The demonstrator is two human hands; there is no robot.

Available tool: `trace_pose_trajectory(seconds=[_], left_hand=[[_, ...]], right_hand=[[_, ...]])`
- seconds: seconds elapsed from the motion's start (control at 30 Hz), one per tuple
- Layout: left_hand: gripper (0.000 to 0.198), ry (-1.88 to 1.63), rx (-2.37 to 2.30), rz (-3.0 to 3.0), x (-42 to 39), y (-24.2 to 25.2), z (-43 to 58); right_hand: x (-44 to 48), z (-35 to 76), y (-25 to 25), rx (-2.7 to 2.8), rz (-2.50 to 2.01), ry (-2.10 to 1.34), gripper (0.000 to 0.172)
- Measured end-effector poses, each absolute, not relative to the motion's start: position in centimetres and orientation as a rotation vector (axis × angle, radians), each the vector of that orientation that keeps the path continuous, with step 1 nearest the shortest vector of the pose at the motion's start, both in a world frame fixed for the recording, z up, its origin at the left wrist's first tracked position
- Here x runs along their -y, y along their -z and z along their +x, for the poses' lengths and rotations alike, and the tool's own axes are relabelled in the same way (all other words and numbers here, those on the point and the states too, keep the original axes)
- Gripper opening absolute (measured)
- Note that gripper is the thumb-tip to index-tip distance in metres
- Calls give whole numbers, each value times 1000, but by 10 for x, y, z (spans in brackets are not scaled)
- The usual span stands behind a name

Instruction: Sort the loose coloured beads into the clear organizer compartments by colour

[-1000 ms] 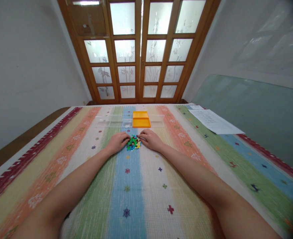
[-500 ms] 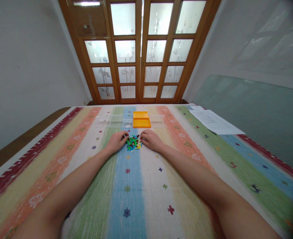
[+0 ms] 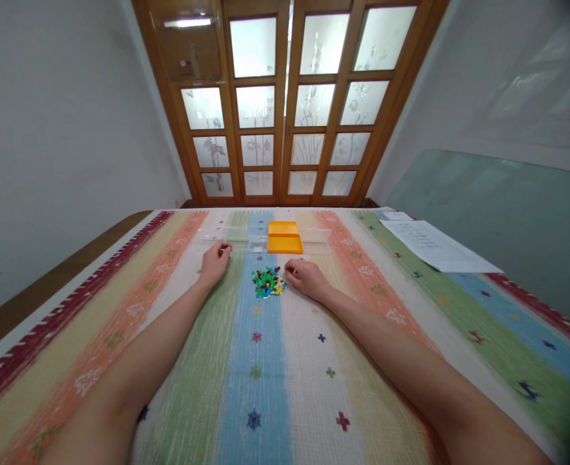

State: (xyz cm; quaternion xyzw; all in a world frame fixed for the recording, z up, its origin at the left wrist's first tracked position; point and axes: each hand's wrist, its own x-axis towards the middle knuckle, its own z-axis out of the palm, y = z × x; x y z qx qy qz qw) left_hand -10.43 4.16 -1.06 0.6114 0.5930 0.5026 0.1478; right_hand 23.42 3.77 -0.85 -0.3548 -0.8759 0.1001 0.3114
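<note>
A pile of small coloured pieces point(image 3: 267, 282), mostly green with blue, brown, yellow and white, lies on the striped tablecloth. My left hand point(image 3: 215, 263) is left of the pile and farther out, its fingertips pinched by the near edge of a clear plastic tray point(image 3: 236, 236). Whatever is between those fingers is too small to make out. Just off the pile's right side rests my right hand point(image 3: 306, 278), fingers curled and thumb against them; their contents are hidden. Beyond the pile stands a yellow two-part box point(image 3: 285, 243).
More clear plastic point(image 3: 318, 241) extends right of the yellow box. Printed paper sheets point(image 3: 435, 244) lie at the table's right. The striped tablecloth point(image 3: 260, 400) covers the table, with wooden glazed doors point(image 3: 285, 148) behind it and a pale green panel point(image 3: 498, 213) at the right.
My left hand has left the pile's edge and moved left and outward toward the clear tray. The right hand stays beside the pile, slightly clear of it. The whole view has shifted a little.
</note>
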Motion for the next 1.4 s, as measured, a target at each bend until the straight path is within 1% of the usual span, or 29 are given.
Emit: trace_pose_trajectory(seconds=[0.2, 0.3, 0.43, 0.67, 0.83, 1.0, 1.13, 1.27, 1.4], left_hand=[[26, -1798, -1676, 1251, -61, 17, -144], [29, -1816, -1638, 1050, -65, 18, -159], [29, -1801, -1627, 977, -66, 20, -167], [38, -1618, -1606, 1151, -59, 15, -156], [42, -1505, -1709, 1276, -56, 16, -153], [39, -1423, -1920, 1434, -55, 19, -152], [33, -1292, -2017, 1775, -50, 17, -147], [29, -1122, -1942, 2172, -41, 9, -132], [28, -964, -1781, 2384, -30, 2, -110]], right_hand=[[-39, 234, 9, 2308, -907, -277, 7], [-39, 234, 8, 2311, -909, -277, 8], [-37, 233, 6, 2336, -865, -262, 11], [-36, 236, 6, 2378, -831, -191, 21], [-36, 235, 6, 2376, -835, -166, 22], [-36, 234, 5, 2348, -834, -205, 21], [-38, 236, 7, 2357, -819, -216, 23], [-40, 236, 10, 2339, -830, -218, 23], [-41, 236, 10, 2285, -889, -205, 23]])
